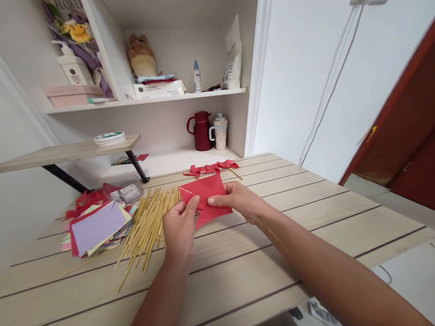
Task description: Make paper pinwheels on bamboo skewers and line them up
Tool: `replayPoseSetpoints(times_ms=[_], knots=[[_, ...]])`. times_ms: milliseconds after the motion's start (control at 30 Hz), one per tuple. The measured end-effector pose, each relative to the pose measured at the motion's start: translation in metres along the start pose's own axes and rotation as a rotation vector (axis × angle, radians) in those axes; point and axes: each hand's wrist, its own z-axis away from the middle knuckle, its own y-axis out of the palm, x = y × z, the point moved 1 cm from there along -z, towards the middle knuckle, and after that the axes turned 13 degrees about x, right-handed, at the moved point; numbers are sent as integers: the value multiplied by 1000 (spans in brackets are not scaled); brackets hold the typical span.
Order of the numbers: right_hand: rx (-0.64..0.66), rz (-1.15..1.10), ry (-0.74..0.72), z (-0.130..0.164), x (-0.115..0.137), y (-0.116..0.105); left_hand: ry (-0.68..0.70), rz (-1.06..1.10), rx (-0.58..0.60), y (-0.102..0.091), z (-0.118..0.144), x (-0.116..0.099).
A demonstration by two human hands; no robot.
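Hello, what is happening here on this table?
A person holds a red square sheet of paper with both hands, the left hand and right hand pinching its edges just above the pale wooden table. Beside the left hand lie a pile of thin bamboo sticks and a stack of coloured paper sheets. Behind the sheet lie small red folded paper pinwheels.

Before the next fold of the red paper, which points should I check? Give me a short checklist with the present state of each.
1. Both hands on the red square paper sheet: ok; left hand and right hand pinch it.
2. Sheet lifted off the light wooden plank table: cannot tell.
3. Heap of thin bamboo sticks beside the left hand: ok.
4. Stack of coloured paper sheets close by: ok.
5. Folded red paper pinwheels apart from the hands: ok.
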Motion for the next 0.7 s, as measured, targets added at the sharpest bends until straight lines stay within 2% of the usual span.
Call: replayPoseSetpoints(times_ms=[133, 367, 700], knots=[[-37, -28, -3, -1, -3, 2, 36, -108, 8, -1, 0, 1], [-130, -42, -30, -2, -3, 5, 38, 71, 183, 6, -1, -3], [-147, -76, -93, -5, -14, 17, 23, 80, 69, 5, 2, -2]])
